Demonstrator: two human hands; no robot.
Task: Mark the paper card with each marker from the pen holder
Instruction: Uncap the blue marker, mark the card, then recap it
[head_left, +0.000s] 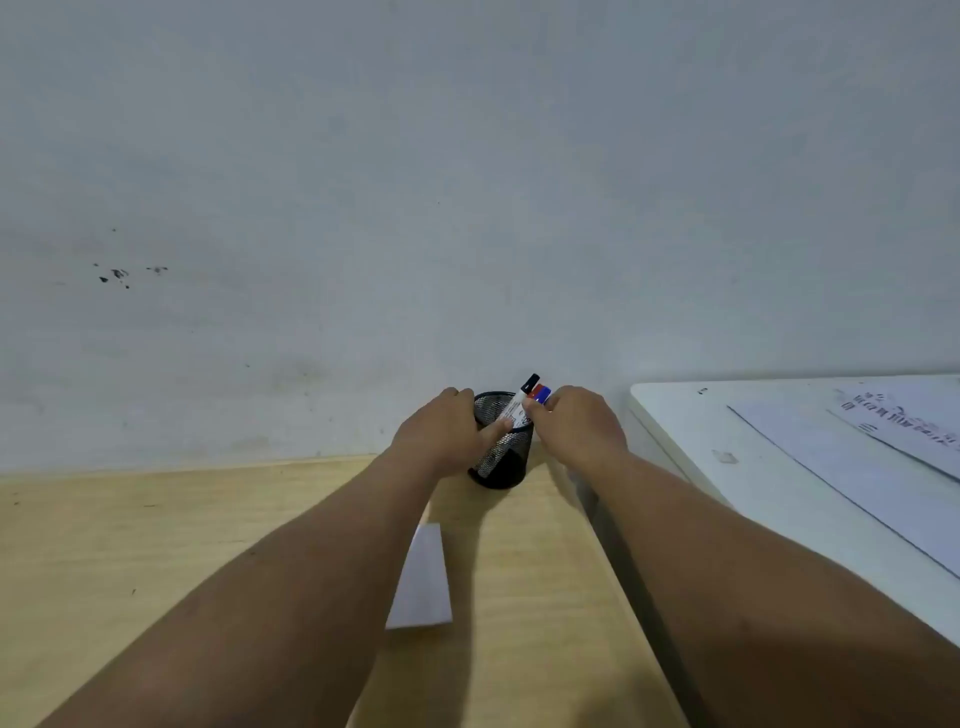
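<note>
A black mesh pen holder stands on the wooden table near the wall. Markers stick out of it: a black-capped white one, a red-capped one and a blue-capped one. My left hand is wrapped around the holder's left side, thumb across the mesh. My right hand is at the holder's right rim, fingertips pinched on the markers by the red and blue caps. A white paper card lies on the table between my forearms, partly hidden by my left arm.
A grey-white wall rises right behind the holder. To the right stands a white table with printed paper sheets on it, separated from the wooden table by a narrow gap.
</note>
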